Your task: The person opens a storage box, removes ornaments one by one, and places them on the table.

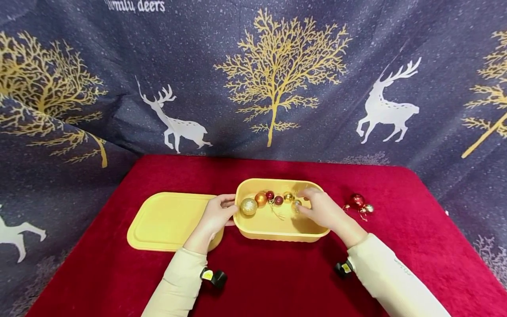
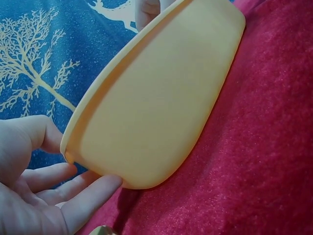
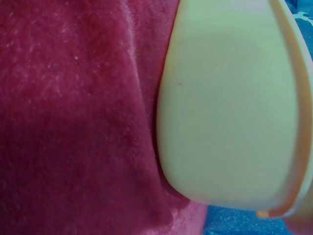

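— Holding on at the left end, is that left hand [image 1: 215, 215] gripping the yellow tub [image 1: 277, 229]?

— Its fingers are lying straight against the tub's end wall, thumb over the rim. Opposite it, the right hand [image 1: 317, 206] is reaching inside, fingertips pinching a small gold bauble [image 1: 296, 204].

— What's sitting under all that?

— Red velvet cloth [image 1: 277, 281] is covering the table. Beneath the left wrist the yellow lid [image 1: 166, 220] is lying flat. Beyond the right hand, red baubles [image 1: 358, 202] are resting. Behind, a navy deer-print curtain [image 1: 277, 79] is hanging.
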A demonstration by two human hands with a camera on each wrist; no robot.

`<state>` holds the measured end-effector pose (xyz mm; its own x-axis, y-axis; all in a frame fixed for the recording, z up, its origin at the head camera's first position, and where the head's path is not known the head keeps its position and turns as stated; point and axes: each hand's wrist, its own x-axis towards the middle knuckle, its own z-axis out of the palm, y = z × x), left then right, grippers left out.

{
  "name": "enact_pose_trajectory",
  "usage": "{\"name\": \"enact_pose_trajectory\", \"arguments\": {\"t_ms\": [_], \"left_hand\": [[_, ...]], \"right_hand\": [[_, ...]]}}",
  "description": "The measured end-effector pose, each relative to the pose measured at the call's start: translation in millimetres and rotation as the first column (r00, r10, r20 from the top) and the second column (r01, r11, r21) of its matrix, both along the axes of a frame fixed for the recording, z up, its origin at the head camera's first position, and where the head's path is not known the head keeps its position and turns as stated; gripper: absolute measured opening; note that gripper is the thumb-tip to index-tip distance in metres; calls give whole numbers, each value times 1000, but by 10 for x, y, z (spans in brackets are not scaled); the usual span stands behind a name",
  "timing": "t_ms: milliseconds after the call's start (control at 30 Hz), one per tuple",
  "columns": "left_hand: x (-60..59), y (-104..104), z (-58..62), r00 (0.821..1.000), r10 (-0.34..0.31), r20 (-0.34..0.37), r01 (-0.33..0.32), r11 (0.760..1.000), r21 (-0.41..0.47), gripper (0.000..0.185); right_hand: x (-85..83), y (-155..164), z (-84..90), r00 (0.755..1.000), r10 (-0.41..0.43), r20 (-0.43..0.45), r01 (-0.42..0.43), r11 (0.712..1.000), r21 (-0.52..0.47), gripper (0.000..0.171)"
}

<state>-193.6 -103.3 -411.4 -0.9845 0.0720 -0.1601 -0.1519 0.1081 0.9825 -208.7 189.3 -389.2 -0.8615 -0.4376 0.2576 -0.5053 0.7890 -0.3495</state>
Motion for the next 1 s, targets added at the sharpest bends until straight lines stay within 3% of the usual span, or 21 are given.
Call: {"name": "enact_pose_trajectory", "arguments": {"t_ms": [133, 500, 1000], "left_hand": [[-2, 2, -7, 1000, 4, 1, -4, 1000, 1, 47], [6, 8, -3, 1000, 2, -1, -2, 1000, -6, 46], [23, 15, 22, 1000, 5, -2, -5, 1000, -17, 48]], "right_hand": [[-13, -45, -25, 1000, 17, -16, -16, 998, 60, 29], [-33, -100, -98, 998, -41, -43, 48, 979, 196, 23], [-28, -127, -108, 998, -57, -2, 55, 957, 284, 13]]}}
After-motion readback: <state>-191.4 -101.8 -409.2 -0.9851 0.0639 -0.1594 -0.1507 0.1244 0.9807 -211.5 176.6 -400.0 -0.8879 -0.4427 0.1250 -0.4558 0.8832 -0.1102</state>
